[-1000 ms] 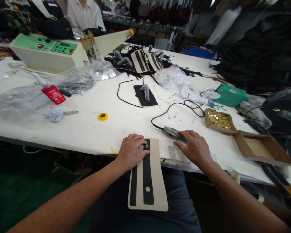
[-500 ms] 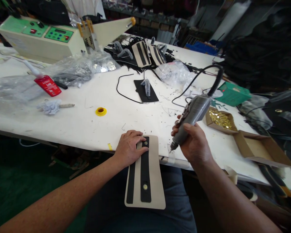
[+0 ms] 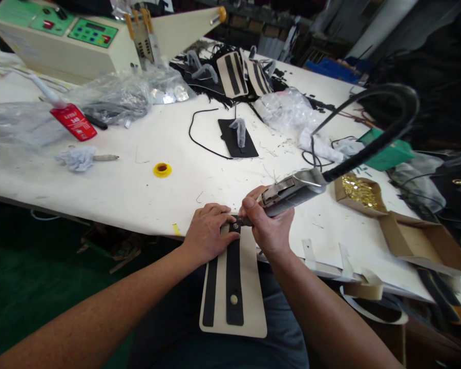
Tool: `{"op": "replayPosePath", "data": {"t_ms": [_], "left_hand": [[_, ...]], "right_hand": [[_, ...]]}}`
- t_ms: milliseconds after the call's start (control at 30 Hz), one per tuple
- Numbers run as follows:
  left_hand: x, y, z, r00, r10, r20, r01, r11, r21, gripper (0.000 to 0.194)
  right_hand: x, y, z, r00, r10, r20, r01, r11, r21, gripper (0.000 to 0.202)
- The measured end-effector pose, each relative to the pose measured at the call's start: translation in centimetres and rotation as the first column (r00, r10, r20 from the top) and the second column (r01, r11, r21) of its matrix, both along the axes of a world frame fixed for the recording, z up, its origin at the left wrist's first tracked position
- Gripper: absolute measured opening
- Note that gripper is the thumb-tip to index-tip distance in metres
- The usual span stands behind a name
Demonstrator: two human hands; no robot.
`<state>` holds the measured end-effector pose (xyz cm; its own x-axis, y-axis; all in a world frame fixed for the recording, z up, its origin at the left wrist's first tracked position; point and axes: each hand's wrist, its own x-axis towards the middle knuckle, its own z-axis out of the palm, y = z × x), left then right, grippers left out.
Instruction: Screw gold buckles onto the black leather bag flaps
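Panel (image 3: 240, 277) on cluttered white table (image 3: 138, 184), left hand (image 3: 207, 236) pressing flat, right hand (image 3: 269, 230) gripping driver (image 3: 292, 189)

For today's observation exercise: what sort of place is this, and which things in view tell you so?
Probably a bag or leather-goods workshop. Beige panels with black straps lie about, a box of brass fittings sits open, and the right hand holds a corded power tool to a stud.

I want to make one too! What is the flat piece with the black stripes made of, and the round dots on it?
The cream panel looks like leather or faux leather: matte, smooth, clean cut edges. Its black strips seem the same kind of sheet, slightly glossier. The round studs look like metal, since they glint. The left hand presses the panel down while the right hand holds a grey tool to the upper stud.
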<state>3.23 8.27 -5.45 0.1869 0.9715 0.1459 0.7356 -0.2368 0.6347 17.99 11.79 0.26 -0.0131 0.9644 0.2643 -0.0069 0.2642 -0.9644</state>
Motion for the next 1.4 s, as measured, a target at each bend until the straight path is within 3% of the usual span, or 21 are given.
{"op": "replayPosePath", "data": {"t_ms": [367, 633, 900, 1400], "left_hand": [[-0.1, 0.1, 0.0, 1.000, -0.009, -0.004, 0.009, 1.000, -0.008, 0.029], [-0.1, 0.1, -0.3, 1.000, -0.014, 0.000, 0.014, 1.000, 0.018, 0.029], [-0.1, 0.1, -0.4, 1.000, -0.010, -0.004, 0.010, 1.000, 0.024, 0.023], [0.2, -0.3, 0.1, 0.998, 0.005, 0.058, -0.003, 0.999, -0.036, 0.030]], "right_hand": [[-0.2, -0.2, -0.4, 1.000, 0.019, 0.004, -0.019, 1.000, -0.006, 0.037], [0.0, 0.2, -0.5, 0.993, 0.107, 0.059, -0.110, 0.992, 0.059, 0.035], [0.2, 0.8, -1.2, 0.976, 0.178, 0.128, -0.182, 0.983, 0.020, 0.029], [-0.7, 0.4, 0.2, 0.975, 0.022, 0.222, 0.012, 0.988, -0.152, 0.033]]}}
